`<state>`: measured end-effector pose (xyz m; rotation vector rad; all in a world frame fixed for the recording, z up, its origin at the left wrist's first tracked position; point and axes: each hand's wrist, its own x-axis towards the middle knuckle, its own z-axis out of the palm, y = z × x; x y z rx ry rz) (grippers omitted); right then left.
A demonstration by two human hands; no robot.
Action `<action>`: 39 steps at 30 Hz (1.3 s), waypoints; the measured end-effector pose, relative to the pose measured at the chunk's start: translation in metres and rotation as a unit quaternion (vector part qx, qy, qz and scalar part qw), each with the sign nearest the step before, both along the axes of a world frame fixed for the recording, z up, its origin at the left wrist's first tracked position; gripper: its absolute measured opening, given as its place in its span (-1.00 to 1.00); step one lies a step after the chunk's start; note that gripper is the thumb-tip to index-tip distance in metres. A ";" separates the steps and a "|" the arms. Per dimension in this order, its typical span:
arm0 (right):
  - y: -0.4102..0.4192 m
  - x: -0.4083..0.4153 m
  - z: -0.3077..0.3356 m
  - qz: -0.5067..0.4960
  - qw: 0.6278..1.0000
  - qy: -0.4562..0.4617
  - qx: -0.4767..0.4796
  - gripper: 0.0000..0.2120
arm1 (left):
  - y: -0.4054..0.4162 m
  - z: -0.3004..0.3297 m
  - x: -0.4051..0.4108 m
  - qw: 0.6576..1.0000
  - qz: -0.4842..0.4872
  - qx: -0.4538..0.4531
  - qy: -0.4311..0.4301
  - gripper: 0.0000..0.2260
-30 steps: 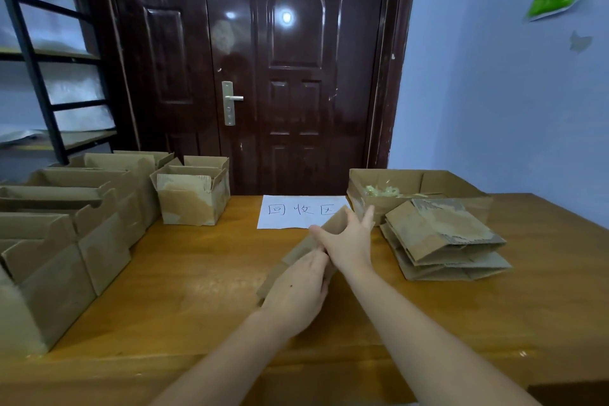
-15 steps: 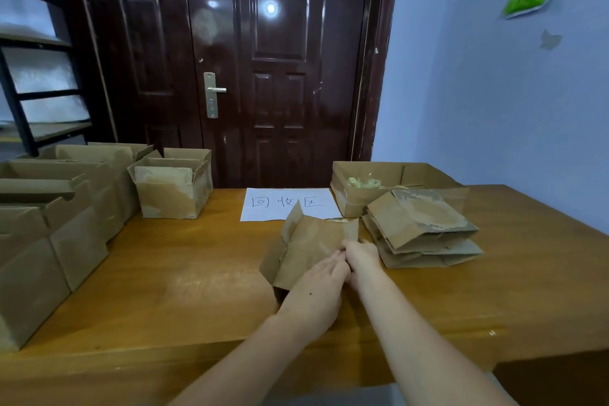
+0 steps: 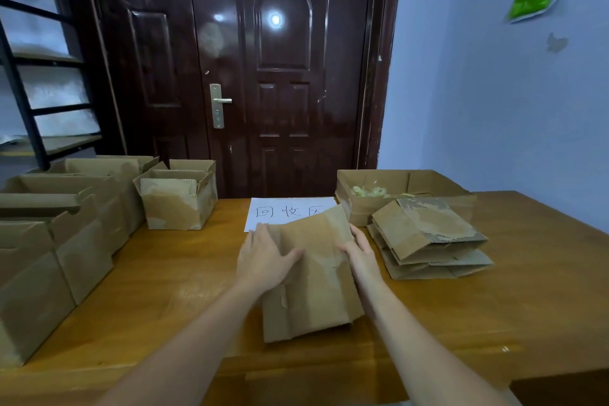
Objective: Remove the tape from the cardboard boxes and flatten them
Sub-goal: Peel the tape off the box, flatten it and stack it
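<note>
A collapsed brown cardboard box [image 3: 316, 280] lies flat on the wooden table [image 3: 171, 293] in front of me. My left hand [image 3: 263, 257] presses on its left part with fingers spread. My right hand [image 3: 361, 254] rests along its right edge, thumb laid on the top face. To the right lies a pile of flattened boxes [image 3: 428, 241]. Behind that pile stands an open box holding crumpled tape [image 3: 365, 191].
Several upright open boxes [image 3: 66, 224] line the left side of the table, one more [image 3: 178, 198] near the back. A white paper sheet with writing [image 3: 283, 211] lies at the back edge. A dark door and a metal shelf stand behind.
The box went from held up on edge between both hands to lying flat on the table, nearer to me. Both hands now press down on it, spread apart.
</note>
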<state>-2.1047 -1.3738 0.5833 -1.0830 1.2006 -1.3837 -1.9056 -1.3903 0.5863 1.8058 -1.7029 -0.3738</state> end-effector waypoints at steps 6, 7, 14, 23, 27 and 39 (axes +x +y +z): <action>-0.007 0.002 0.009 0.037 0.998 0.048 -0.034 -0.60 | 0.004 -0.021 0.014 0.939 -0.045 0.095 0.329 -0.02; -0.008 0.002 0.008 0.041 0.997 0.060 -0.039 -0.61 | 0.005 -0.024 0.015 0.935 -0.050 0.093 0.338 0.01; -0.013 -0.005 0.016 0.047 0.996 -0.079 -0.021 -0.61 | 0.008 -0.016 0.015 0.900 -0.064 0.123 0.413 0.10; -0.020 -0.013 0.025 0.116 0.990 0.039 0.068 -0.60 | 0.003 -0.016 0.023 0.891 0.009 0.077 0.447 -0.36; -0.021 -0.009 0.021 0.167 0.968 0.169 0.076 -0.49 | -0.001 -0.028 0.024 0.935 0.003 -0.002 0.355 -0.27; -0.020 0.005 -0.010 0.137 0.914 0.381 -0.004 0.01 | 0.001 -0.046 0.027 0.988 -0.025 -0.012 0.153 -0.39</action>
